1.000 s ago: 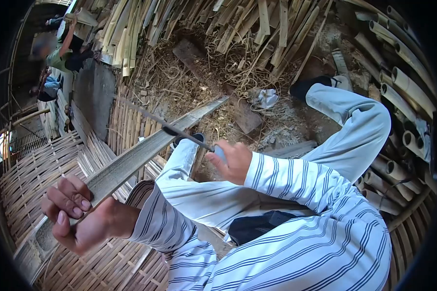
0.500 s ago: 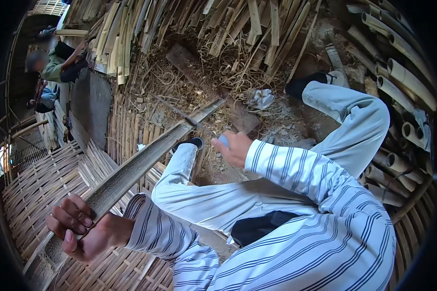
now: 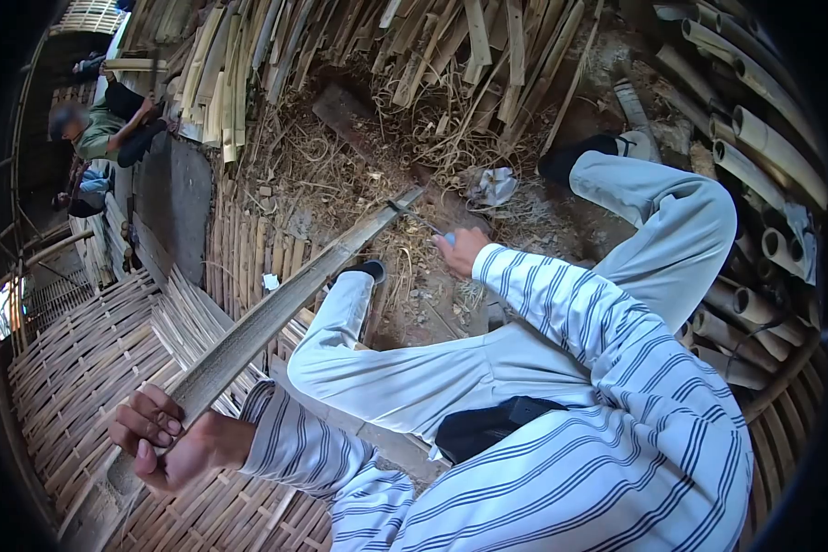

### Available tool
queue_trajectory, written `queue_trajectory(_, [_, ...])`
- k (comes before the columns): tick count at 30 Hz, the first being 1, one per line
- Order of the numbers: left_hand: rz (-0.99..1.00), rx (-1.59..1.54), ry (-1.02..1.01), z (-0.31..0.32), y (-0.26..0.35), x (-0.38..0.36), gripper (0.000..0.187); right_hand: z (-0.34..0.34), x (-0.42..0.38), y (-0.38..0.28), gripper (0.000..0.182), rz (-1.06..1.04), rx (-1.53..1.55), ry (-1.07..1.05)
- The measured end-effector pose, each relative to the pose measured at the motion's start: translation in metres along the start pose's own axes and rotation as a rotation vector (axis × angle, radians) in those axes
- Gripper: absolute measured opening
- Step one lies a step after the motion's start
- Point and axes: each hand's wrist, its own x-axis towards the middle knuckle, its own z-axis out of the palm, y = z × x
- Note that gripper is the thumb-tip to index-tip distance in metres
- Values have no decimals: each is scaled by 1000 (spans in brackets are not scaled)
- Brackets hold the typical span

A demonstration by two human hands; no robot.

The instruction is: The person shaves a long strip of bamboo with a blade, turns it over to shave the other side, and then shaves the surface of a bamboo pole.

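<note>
A long split bamboo strip [image 3: 276, 317], hollow side up, runs from the lower left to a tip resting near the ground in the middle of the view. My left hand [image 3: 179, 440] is wrapped round its near end. In my right hand [image 3: 464, 250] is the blue handle of a knife [image 3: 420, 219], mostly covered by my fingers. Its blade lies against the strip close to the far tip. Thin shavings [image 3: 377, 248] are scattered on the ground below.
Split bamboo pieces [image 3: 488, 46] are piled at the back, and cut bamboo poles [image 3: 773, 152] are stacked at right. Woven bamboo matting [image 3: 83, 368] covers the lower left. A crumpled wrapper [image 3: 494, 187] lies beyond my right hand. Another person [image 3: 106, 133] sits at upper left.
My right hand has moved the knife away from me along the strip, toward its far tip. My left hand, still gripping, has shifted slightly to the right.
</note>
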Motion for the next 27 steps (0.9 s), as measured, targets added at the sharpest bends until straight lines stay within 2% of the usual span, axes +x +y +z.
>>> queue_trajectory(1, [-4, -11, 13, -1, 1, 0, 20, 0, 1, -2, 61, -15, -8, -31])
queue_trajectory(4, [-11, -40, 24, 1, -5, 7, 20, 1, -35, -32, 56, -154, 62, 66])
queue_trajectory(7, [-31, -17, -54, -7, -9, 15, 15, -18, -83, -72, 53, -277, 131, -28])
queue_trajectory(9, [8, 99, 85, -2, -10, 12, 14, -17, -97, -78, 57, -316, 97, -76])
queue_trajectory(13, [73, 282, 223, 4, -18, 15, 14, 12, -62, -42, 57, -84, 106, 15])
queue_trajectory(16, [92, 387, 321, 8, -21, 17, 18, 8, -57, -48, 57, -77, 23, 10])
queue_trajectory(18, [33, 333, 419, 4, -23, 25, 19, 4, -65, -60, 56, -136, 49, -4])
queue_trajectory(20, [80, 349, 434, 4, -24, 25, 22, -2, -85, -74, 55, -184, 109, -10])
queue_trajectory(24, [102, 427, 477, 17, -24, 21, 22, -2, -113, -95, 51, -448, 144, 57])
queue_trajectory(25, [99, 439, 502, 21, -23, 22, 21, 7, -111, -93, 50, -466, 132, 119])
queue_trajectory(27, [53, 436, 519, 27, -20, 19, 22, 14, -97, -76, 51, -308, 128, 81])
